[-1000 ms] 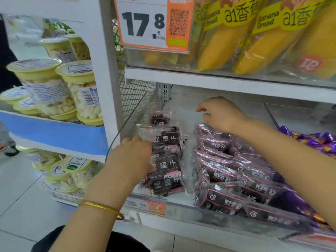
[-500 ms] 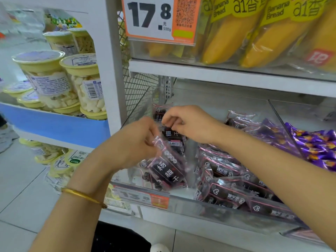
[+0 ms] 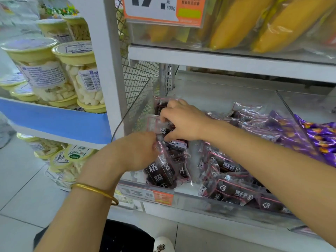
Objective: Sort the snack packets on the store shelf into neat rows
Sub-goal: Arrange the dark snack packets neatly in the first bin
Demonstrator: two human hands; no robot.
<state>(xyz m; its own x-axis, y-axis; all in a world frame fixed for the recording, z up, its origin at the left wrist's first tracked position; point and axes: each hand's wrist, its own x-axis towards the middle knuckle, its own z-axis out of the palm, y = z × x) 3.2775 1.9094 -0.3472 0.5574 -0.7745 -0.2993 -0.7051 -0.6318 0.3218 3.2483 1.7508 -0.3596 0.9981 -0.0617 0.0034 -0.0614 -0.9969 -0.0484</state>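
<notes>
Dark plum snack packets with white characters stand in a row at the left end of the white store shelf. My left hand grips the top edge of the front packets in that row. My right hand pinches a packet further back in the same row. A second heap of similar dark packets lies to the right, under my right forearm.
Purple-wrapped snacks fill the compartment at right behind a clear divider. A clear front lip with a price tag edges the shelf. Yellow banana bread packs sit on the shelf above. Yellow-lidded tubs stand on the left rack.
My right hand came from the right heap to the left row and now pinches a packet there. My left hand lifted the front packets upright. The view has dropped closer to the shelf.
</notes>
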